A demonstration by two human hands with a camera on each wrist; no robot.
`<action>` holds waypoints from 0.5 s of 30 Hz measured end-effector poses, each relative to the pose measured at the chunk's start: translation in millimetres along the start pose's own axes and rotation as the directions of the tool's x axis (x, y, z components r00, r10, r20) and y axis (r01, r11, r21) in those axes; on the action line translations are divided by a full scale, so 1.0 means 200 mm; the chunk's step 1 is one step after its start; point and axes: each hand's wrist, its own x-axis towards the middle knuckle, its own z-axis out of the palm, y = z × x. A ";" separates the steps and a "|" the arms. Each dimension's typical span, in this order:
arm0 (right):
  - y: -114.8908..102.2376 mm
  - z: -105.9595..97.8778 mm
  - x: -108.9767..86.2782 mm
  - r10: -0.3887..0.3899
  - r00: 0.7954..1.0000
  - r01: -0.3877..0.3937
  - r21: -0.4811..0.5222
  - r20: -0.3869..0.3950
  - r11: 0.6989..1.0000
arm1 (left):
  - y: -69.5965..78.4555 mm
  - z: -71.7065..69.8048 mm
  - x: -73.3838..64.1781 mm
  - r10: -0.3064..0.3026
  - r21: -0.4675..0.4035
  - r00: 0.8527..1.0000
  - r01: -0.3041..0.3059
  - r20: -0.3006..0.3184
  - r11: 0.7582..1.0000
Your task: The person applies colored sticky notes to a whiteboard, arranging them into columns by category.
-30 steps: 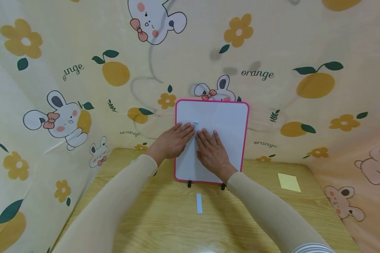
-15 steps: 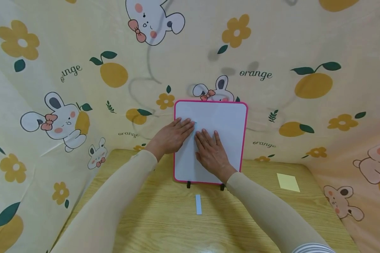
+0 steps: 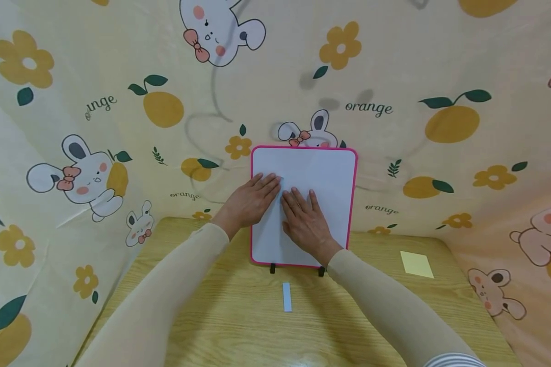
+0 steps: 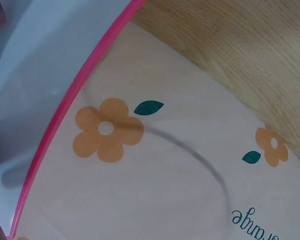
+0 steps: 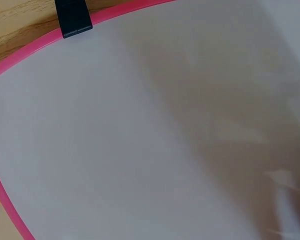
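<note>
Nearest, a pale blue strip (image 3: pixel 287 297) lies on the table, its long axis running near to far, toward the whiteboard (image 3: pixel 323 171). Beyond it, the right hand (image 3: pixel 306 221) rests on the board's white face, fingers straight and slightly parted. A little farther, left of it, the left hand (image 3: pixel 250 201) lies flat, fingers extended side by side; neither pinches anything visible. A second ago a blue patch showed at its fingertips; now it's nearly covered, so they're probably pressing it down. The board stands upright, long axis vertical, facing the person.
</note>
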 end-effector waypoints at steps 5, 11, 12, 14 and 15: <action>0.00 0.00 0.00 0.001 1.000 -0.001 0.001 -0.001 1.000 | -0.01 0.00 -0.01 0.006 -0.003 1.000 -0.006 0.004 1.000; 0.00 -0.01 0.00 0.004 1.000 -0.005 0.007 0.011 1.000 | -0.04 -0.02 0.01 0.026 -0.014 1.000 -0.026 -0.003 1.000; 0.00 -0.01 0.00 0.005 1.000 -0.005 0.009 0.015 1.000 | -0.04 -0.03 0.01 0.031 -0.015 1.000 -0.031 -0.001 0.999; 0.00 -0.01 0.00 0.006 1.000 -0.006 0.014 0.019 1.000 | -0.05 -0.03 0.02 0.040 -0.016 0.999 -0.040 0.000 0.999; 0.00 -0.01 0.00 0.006 1.000 -0.007 0.014 0.021 1.000 | -0.05 -0.03 0.02 0.045 -0.015 0.999 -0.045 -0.003 0.999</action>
